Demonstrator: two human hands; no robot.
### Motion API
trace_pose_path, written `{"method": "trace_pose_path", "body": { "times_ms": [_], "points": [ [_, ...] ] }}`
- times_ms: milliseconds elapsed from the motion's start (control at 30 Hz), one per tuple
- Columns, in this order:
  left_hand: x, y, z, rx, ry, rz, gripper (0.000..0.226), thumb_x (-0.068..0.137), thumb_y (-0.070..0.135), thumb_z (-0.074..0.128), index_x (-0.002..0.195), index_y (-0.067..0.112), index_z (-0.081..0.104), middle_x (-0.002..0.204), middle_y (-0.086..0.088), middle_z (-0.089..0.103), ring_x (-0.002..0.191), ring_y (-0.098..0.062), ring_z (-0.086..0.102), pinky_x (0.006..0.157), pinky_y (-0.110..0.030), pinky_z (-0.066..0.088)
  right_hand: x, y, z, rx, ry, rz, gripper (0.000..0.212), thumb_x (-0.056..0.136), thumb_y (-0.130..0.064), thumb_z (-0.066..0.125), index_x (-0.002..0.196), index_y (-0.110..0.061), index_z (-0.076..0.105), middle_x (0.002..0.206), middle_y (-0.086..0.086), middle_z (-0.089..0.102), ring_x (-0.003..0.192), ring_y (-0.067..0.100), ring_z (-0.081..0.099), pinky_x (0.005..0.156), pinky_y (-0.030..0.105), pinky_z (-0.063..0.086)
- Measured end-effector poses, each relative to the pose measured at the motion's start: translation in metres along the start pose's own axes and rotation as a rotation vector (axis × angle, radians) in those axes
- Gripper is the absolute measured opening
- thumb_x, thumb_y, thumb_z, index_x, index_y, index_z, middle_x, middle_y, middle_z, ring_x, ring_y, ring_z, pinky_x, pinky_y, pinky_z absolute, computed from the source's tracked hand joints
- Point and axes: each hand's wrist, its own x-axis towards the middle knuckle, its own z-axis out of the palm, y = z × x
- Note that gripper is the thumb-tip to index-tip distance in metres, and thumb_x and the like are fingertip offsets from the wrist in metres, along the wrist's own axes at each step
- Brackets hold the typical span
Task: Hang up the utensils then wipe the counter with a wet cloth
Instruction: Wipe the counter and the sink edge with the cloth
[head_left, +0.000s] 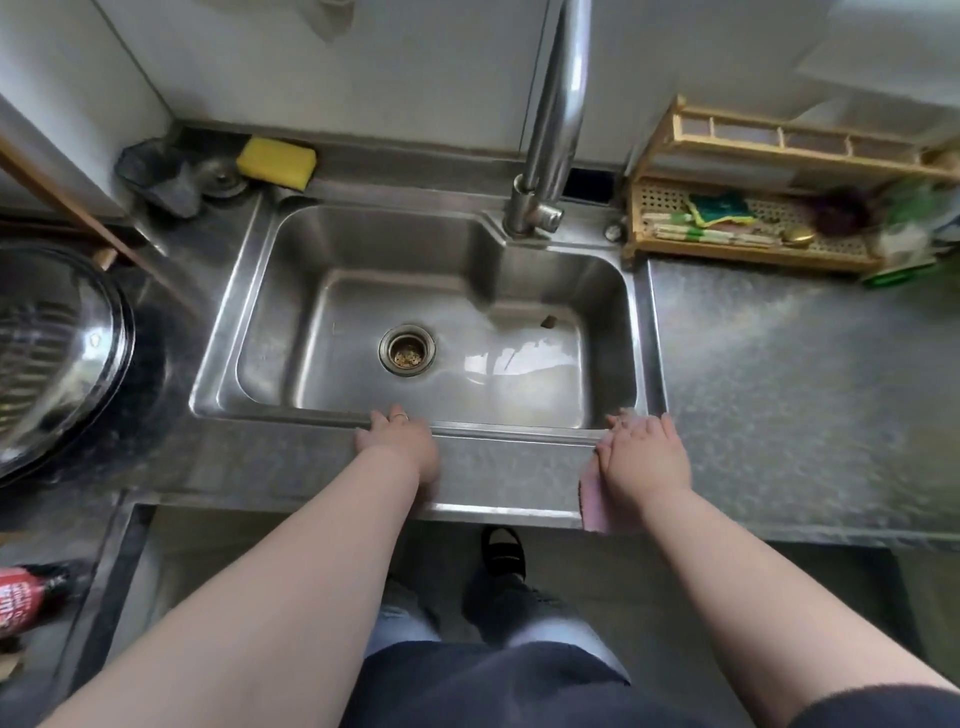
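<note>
From my head camera: my right hand (641, 457) lies flat, fingers straight, pressing a pink cloth (597, 506) onto the steel tabletop (779, 389) at the near right corner of the sink (644, 332). My left hand (397, 441) rests open on the sink's front rim. A yellow sponge (276, 162) sits behind the sink.

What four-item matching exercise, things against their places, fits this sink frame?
Things:
1. yellow sponge
2. pink cloth
3. left hand
4. wooden rack

Places:
A. on the sink's front rim
B. under the right hand
C. counter right of the faucet
D. ledge behind the sink, left

Pairs: 1-D, 2-B, 3-A, 4-C
</note>
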Motion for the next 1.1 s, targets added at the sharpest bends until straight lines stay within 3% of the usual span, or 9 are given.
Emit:
{"method": "trace_pose_path", "body": {
  "times_ms": [100,267,433,500,600,700,767,867,1100],
  "points": [
    [0.002,0.022,0.002,-0.011,0.022,0.015,0.062,0.092,0.031,0.046,0.15,0.016,0.032,0.162,-0.01,0.019,0.148,-0.036,0.016,0.113,-0.051,0.028,0.003,0.021,0.009,-0.003,0.006,-0.021,0.055,0.103,-0.034,0.019,0.143,-0.021,0.055,0.148,-0.002,0.053,0.133,0.024,0.044,0.119,0.042,0.018],
    [0.003,0.032,0.009,-0.087,0.145,0.043,0.048,0.091,0.031,0.051,0.137,0.018,0.048,0.149,-0.008,0.039,0.136,-0.03,0.037,0.106,-0.043,0.038,0.002,-0.013,0.012,0.043,0.009,-0.084,0.047,0.098,-0.023,0.032,0.131,-0.006,0.061,0.132,0.018,0.062,0.123,0.035,0.053,0.107,0.044,0.035],
    [0.0,0.025,0.007,-0.171,0.201,0.059,0.037,0.088,0.032,0.052,0.122,0.017,0.055,0.13,-0.008,0.049,0.12,-0.032,0.053,0.097,-0.042,0.047,0.006,-0.098,0.001,0.217,0.05,-0.299,0.072,0.088,-0.032,0.012,0.146,-0.006,0.045,0.147,0.018,0.049,0.126,0.035,0.05,0.114,0.043,0.033],
    [0.0,0.021,0.003,-0.158,0.214,0.08,0.035,0.088,0.032,0.051,0.12,0.018,0.056,0.127,-0.007,0.05,0.117,-0.031,0.054,0.095,-0.042,0.048,0.002,-0.106,0.003,0.213,0.029,-0.303,0.079,0.086,-0.036,0.005,0.148,-0.004,0.042,0.151,0.021,0.045,0.13,0.038,0.047,0.116,0.045,0.03],
    [0.003,0.017,-0.005,-0.114,0.231,0.074,0.032,0.088,0.029,0.049,0.117,0.017,0.056,0.124,-0.007,0.051,0.114,-0.031,0.054,0.093,-0.043,0.048,-0.007,-0.079,0.019,0.174,0.023,-0.188,0.072,0.093,-0.042,0.029,0.15,0.002,0.039,0.153,0.025,0.04,0.139,0.043,0.038,0.12,0.051,0.026],
    [0.007,0.029,-0.013,-0.086,0.203,0.061,0.032,0.091,0.026,0.047,0.12,0.016,0.054,0.129,-0.009,0.05,0.118,-0.032,0.052,0.095,-0.043,0.046,-0.003,-0.029,0.023,0.127,-0.025,-0.034,0.074,0.094,-0.044,0.027,0.147,0.006,0.04,0.149,0.031,0.042,0.139,0.045,0.038,0.118,0.055,0.026],
    [0.01,0.045,-0.017,-0.083,0.158,0.059,0.036,0.092,0.025,0.045,0.126,0.016,0.052,0.134,-0.01,0.051,0.123,-0.033,0.05,0.098,-0.043,0.043,0.003,-0.001,0.02,0.131,-0.025,0.011,0.072,0.098,-0.046,0.028,0.152,0.002,0.035,0.154,0.029,0.037,0.144,0.042,0.034,0.123,0.054,0.015],
    [0.014,0.069,-0.02,-0.068,0.071,0.079,0.039,0.092,0.025,0.045,0.129,0.017,0.053,0.136,-0.009,0.055,0.124,-0.033,0.053,0.099,-0.043,0.044,0.011,0.013,0.014,0.101,-0.03,-0.047,0.074,0.099,-0.048,0.015,0.158,-0.003,0.022,0.163,0.025,0.021,0.153,0.038,0.018,0.124,0.05,-0.001],
    [0.027,0.07,-0.033,-0.022,-0.009,0.128,0.034,0.092,0.029,0.048,0.123,0.019,0.058,0.13,-0.005,0.062,0.118,-0.029,0.059,0.097,-0.038,0.047,0.091,0.031,0.004,-0.065,-0.057,-0.121,0.078,0.102,-0.051,0.017,0.159,-0.001,-0.004,0.166,0.023,-0.013,0.154,0.035,-0.013,0.124,0.047,-0.011]
  ]
}}
